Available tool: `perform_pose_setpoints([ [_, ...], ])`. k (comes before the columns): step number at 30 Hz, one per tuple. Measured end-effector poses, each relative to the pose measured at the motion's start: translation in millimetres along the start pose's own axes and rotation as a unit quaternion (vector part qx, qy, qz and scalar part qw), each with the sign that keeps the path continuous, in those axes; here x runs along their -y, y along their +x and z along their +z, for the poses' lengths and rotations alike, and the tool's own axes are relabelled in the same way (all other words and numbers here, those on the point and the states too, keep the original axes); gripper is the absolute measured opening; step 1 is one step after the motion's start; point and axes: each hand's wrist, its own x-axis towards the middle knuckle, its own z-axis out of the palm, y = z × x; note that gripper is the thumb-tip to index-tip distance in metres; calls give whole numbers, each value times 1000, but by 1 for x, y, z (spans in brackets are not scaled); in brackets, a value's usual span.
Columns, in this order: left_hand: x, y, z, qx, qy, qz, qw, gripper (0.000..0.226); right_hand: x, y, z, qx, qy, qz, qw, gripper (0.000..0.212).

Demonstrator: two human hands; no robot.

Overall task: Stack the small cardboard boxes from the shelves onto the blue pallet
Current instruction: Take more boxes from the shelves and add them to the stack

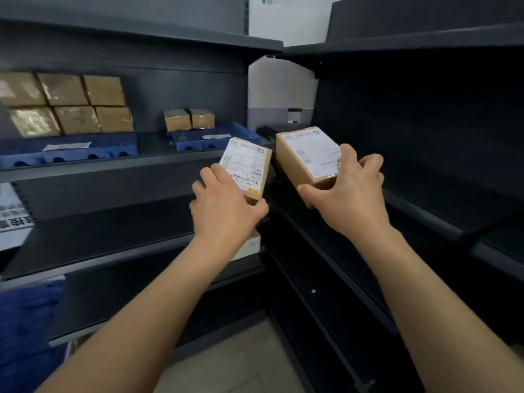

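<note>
Dark metal shelving, pale wall, tiled floor.

Pale tiled floor between the racks. White wall behind the gap. Printed sign at far left, partly cut off.

In front of me the dark shelf carries two blue pallets: the left pallet bears six taped boxes in two rows, and the right pallet bears two small boxes side by side. The shelf below is bare where I can see it.
</note>
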Motion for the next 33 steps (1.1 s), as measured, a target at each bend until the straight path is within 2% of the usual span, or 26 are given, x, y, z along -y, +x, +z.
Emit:
perform_pose_setpoints([
  [15,67,145,23,-48,52,-72,995,91,79,138,118,28,42,-58,997,88],
  [26,54,233,59,-81,78,-138,984,89,85,256,168,51,67,-133,988,85],
  [33,54,281,78,-88,88,-163,979,90,84,311,193,64,56,-135,987,82],
])
